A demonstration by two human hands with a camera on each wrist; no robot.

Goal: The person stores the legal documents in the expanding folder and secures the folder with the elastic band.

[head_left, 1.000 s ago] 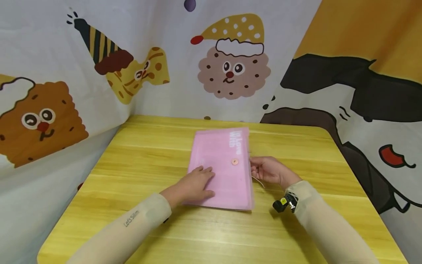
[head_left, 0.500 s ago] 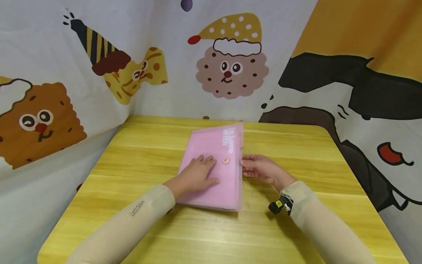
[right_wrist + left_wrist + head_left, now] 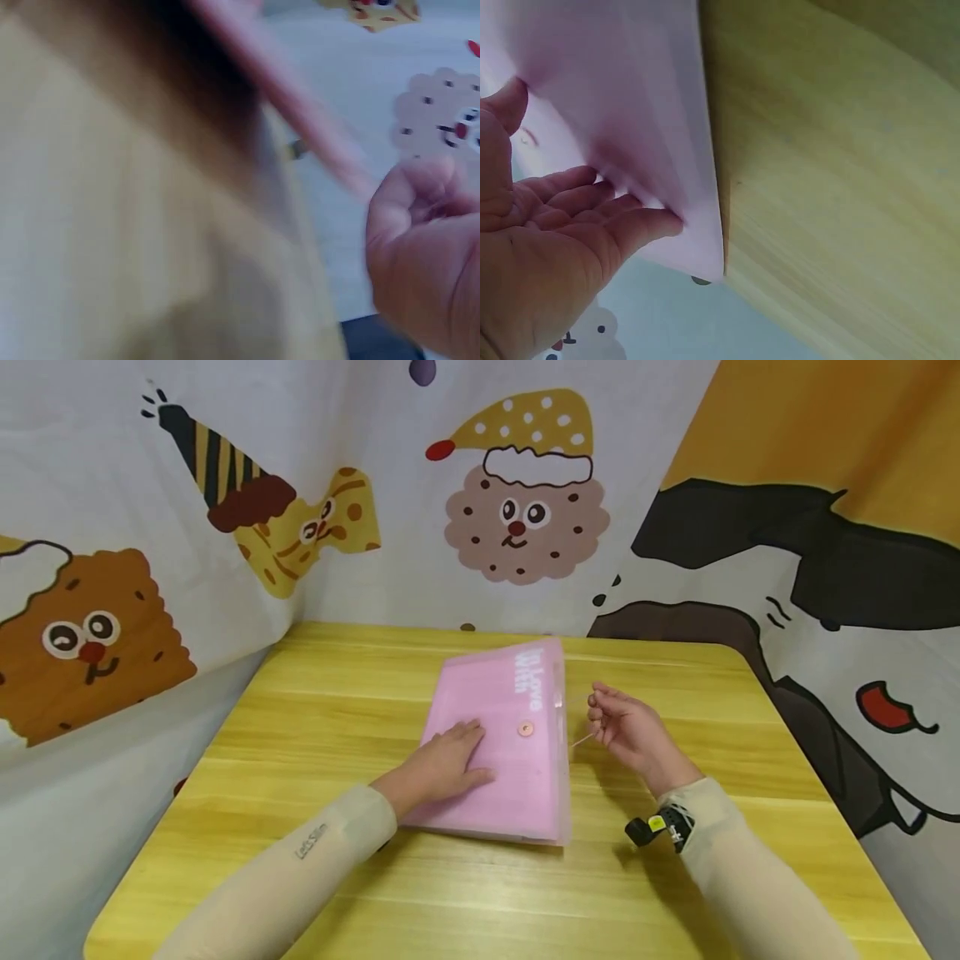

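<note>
A pink translucent file folder (image 3: 487, 785) lies on the table, white lettering and a round button (image 3: 526, 728) near its right edge. Spread over its left part, my left hand (image 3: 438, 766) rests on the cover; in the left wrist view straight fingers touch the pink surface (image 3: 656, 82). To the right of the folder, my right hand (image 3: 633, 735) pinches a thin pale string (image 3: 583, 740) that runs to the folder's right edge. The right wrist view is blurred, with the curled right hand (image 3: 427, 247) beside the folder's edge (image 3: 300, 120); the string cannot be made out there.
The wooden table (image 3: 480, 902) has rounded corners. A cloth with cartoon prints (image 3: 397, 585) hangs behind and beside it. A small black device (image 3: 660, 828) is strapped on the right wrist.
My right hand has drawn away from the folder's edge, to the right and upward, with the string stretched between. The folder shifted left, then slightly back right. The left hand stayed on the cover.
</note>
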